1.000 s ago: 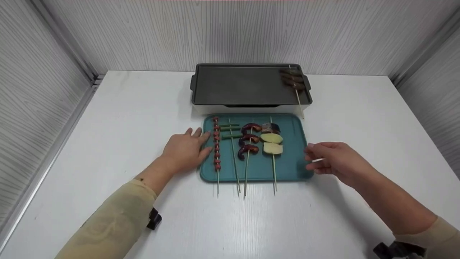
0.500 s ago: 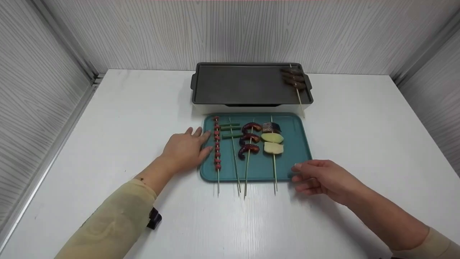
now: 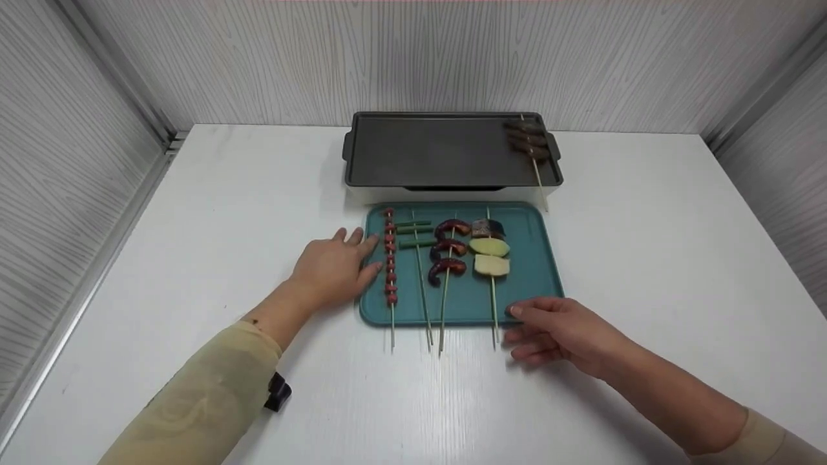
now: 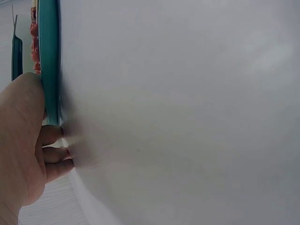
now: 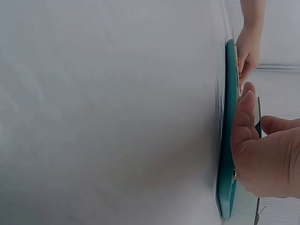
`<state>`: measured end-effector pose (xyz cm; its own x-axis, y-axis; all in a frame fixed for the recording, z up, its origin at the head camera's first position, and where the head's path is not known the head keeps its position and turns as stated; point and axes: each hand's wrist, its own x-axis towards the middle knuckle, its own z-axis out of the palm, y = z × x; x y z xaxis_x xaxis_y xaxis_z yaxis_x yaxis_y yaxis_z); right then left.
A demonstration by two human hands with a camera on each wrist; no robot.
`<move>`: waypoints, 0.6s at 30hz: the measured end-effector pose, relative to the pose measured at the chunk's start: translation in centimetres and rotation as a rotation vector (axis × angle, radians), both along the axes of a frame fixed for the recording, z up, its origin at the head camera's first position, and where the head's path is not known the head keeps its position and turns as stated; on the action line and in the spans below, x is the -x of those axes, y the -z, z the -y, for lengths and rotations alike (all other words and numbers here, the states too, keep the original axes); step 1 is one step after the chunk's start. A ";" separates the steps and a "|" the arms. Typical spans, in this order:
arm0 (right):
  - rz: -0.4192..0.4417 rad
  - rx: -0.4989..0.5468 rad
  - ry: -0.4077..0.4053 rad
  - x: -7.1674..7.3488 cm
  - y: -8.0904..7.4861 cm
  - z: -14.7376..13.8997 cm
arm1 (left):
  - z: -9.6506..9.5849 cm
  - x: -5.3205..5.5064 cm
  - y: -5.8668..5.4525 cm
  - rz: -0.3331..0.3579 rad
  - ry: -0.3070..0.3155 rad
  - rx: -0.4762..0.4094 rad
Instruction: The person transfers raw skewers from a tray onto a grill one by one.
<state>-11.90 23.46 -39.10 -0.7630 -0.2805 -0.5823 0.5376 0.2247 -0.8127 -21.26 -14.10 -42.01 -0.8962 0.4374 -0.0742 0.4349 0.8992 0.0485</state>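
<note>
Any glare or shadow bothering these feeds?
Head: soft glare on the table in front of the tray; the skewer on the grill looks dark, detail hard to read. Left wrist: pale glare, upper right. Right wrist: soft shadow beside the tray.

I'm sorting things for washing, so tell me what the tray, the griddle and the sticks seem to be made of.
Tray: probably plastic, smooth, with even blue-green colour and rounded edges.
Griddle: top likely coated metal, given its even, dark, matte surface.
Sticks: apparently bamboo or wood, plain-finished, judging by pale tan colour.
</note>
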 end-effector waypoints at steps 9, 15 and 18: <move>0.002 0.027 -0.016 0.0 0.4 0.9 | 0.1 0.0 0.1 -0.003 0.001 0.003; 0.016 0.044 -0.027 0.0 0.6 1.2 | 0.0 0.0 -0.2 0.018 -0.011 0.004; 0.023 0.053 -0.035 0.0 0.7 1.4 | 0.0 0.0 -0.2 0.025 -0.018 0.004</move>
<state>-11.90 22.11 -39.83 -0.7390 -0.3377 -0.5830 0.5488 0.2001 -0.8116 -21.25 -14.07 -41.84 -0.9018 0.4208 -0.0983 0.4172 0.9071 0.0557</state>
